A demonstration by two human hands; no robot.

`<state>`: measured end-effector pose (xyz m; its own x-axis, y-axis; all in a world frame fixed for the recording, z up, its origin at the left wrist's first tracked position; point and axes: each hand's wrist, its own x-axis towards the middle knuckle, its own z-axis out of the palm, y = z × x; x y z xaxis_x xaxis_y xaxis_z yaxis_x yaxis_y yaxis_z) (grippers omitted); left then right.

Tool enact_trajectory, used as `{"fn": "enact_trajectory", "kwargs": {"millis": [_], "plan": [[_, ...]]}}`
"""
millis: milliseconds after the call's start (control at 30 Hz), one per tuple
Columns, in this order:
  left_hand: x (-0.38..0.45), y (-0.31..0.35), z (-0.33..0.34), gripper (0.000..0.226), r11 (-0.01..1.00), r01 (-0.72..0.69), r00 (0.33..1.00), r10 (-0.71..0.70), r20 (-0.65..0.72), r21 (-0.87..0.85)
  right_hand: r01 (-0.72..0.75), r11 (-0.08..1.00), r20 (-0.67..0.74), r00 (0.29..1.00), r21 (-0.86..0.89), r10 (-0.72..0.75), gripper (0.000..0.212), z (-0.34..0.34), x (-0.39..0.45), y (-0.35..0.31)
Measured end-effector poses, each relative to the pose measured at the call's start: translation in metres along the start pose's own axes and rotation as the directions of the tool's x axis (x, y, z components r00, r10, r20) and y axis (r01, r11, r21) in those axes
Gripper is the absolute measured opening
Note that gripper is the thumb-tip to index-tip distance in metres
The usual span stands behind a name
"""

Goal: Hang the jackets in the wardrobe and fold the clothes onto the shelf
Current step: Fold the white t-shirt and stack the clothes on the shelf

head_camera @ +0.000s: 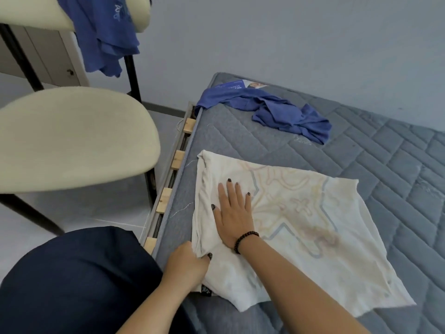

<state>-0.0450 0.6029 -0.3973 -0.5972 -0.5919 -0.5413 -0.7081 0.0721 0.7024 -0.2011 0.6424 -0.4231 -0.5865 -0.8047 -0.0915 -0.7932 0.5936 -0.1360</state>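
A cream T-shirt [301,227] with a faded print lies spread on the grey quilted mattress [385,169]. My right hand [234,213] lies flat on its left part, fingers straight, pressing the cloth down. My left hand [186,263] pinches the shirt's near-left edge at the mattress side. A crumpled blue garment [284,112] lies farther back on the mattress. Another blue garment [106,34] hangs over the chair's backrest at the upper left.
A cream chair [72,138] with black legs stands left of the bed, close to the mattress edge. Wooden bed slats [166,201] show between chair and mattress. A leaflet [243,84] lies at the mattress's far corner. A grey wall runs behind.
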Motion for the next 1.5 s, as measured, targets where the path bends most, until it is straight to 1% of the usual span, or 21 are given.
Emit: {"fn": "enact_trajectory", "kwargs": {"millis": [67,133,200,267,333,400,533,600,633,700,733,767,800,900,967,1033,1100,1200,1300,1433,1500], "plan": [[-0.003,0.000,-0.005,0.012,0.996,0.031,0.999,-0.029,0.028,-0.083,0.042,0.996,0.026,0.999,0.073,-0.044,0.072,-0.004,-0.019,0.001],[-0.008,0.001,-0.007,0.012,0.989,0.049,0.999,-0.045,0.031,-0.143,0.052,0.967,0.044,0.997,0.249,-0.065,0.058,-0.007,-0.037,0.002],[-0.014,0.002,-0.006,0.009,0.988,0.024,1.000,-0.021,0.019,-0.153,-0.003,0.875,0.031,0.999,0.485,-0.013,0.051,-0.015,-0.045,0.003],[-0.019,0.003,-0.005,0.015,0.988,0.008,1.000,-0.007,0.008,-0.153,-0.079,0.789,0.000,0.995,0.609,0.100,0.042,-0.029,-0.038,0.003],[-0.022,0.002,-0.004,0.022,0.977,0.025,0.999,-0.021,0.025,-0.212,-0.154,0.756,-0.005,0.979,0.636,0.203,0.033,-0.047,-0.020,0.000],[-0.025,0.000,-0.006,0.029,0.965,0.068,0.996,-0.051,0.073,-0.252,-0.231,0.728,0.069,0.967,0.645,0.246,0.029,-0.065,-0.001,-0.008],[-0.020,-0.002,-0.021,0.032,0.954,0.128,0.988,-0.100,0.116,-0.270,-0.291,0.837,0.255,0.949,0.464,0.188,0.046,-0.072,0.014,-0.035],[-0.008,0.001,-0.032,0.028,0.866,0.146,0.989,-0.111,0.102,-0.478,-0.330,0.797,0.258,0.940,0.505,0.226,0.042,-0.070,0.004,-0.044],[0.000,0.004,-0.037,0.023,0.773,0.147,0.989,-0.121,0.085,-0.617,-0.348,0.764,0.241,0.936,0.544,0.256,0.037,-0.067,-0.005,-0.046],[0.021,0.011,-0.045,0.013,0.534,0.154,0.985,-0.145,0.090,-0.831,-0.372,0.742,0.213,0.928,0.558,0.306,0.034,-0.058,-0.029,-0.049],[0.034,0.014,-0.048,0.012,0.436,0.162,0.983,-0.146,0.108,-0.885,-0.376,0.761,0.209,0.927,0.529,0.312,0.039,-0.052,-0.041,-0.051],[0.047,0.017,-0.050,0.013,0.381,0.173,0.981,-0.148,0.124,-0.908,-0.376,0.791,0.204,0.926,0.483,0.316,0.045,-0.046,-0.052,-0.054],[0.060,0.021,-0.051,0.015,0.366,0.181,0.981,-0.138,0.139,-0.913,-0.377,0.819,0.199,0.926,0.433,0.321,0.053,-0.042,-0.061,-0.057],[0.095,0.039,-0.049,0.018,0.437,0.170,0.985,-0.069,0.156,-0.883,-0.386,0.881,0.175,0.921,0.275,0.349,0.071,-0.031,-0.076,-0.075],[0.115,0.054,-0.048,0.021,0.510,0.150,0.984,0.007,0.178,-0.847,-0.412,0.893,0.090,0.911,0.181,0.402,0.086,-0.024,-0.075,-0.085],[0.130,0.067,-0.047,0.027,0.565,0.146,0.976,0.050,0.210,-0.812,-0.442,0.883,0.018,0.895,0.157,0.445,0.095,-0.016,-0.072,-0.091],[0.142,0.079,-0.045,0.033,0.647,0.140,0.978,0.030,0.208,-0.749,-0.449,0.882,-0.008,0.890,0.145,0.455,0.100,-0.012,-0.070,-0.095],[0.159,0.100,-0.039,0.034,0.801,0.045,0.995,0.016,0.097,-0.597,-0.467,0.872,0.012,0.882,0.148,0.471,0.109,-0.012,-0.068,-0.097],[0.177,0.111,-0.032,0.030,0.930,-0.091,0.995,0.075,-0.059,-0.355,-0.486,0.863,0.083,0.874,0.138,0.479,0.115,-0.012,-0.067,-0.099],[0.178,0.113,-0.035,0.029,0.979,-0.201,0.968,0.196,-0.155,-0.017,-0.491,0.867,0.110,0.869,0.082,0.482,0.108,-0.013,-0.066,-0.101],[0.172,0.108,-0.042,0.033,0.970,-0.237,0.952,0.244,-0.187,0.057,-0.465,0.884,0.137,0.879,0.034,0.457,0.103,-0.016,-0.069,-0.099]]}}
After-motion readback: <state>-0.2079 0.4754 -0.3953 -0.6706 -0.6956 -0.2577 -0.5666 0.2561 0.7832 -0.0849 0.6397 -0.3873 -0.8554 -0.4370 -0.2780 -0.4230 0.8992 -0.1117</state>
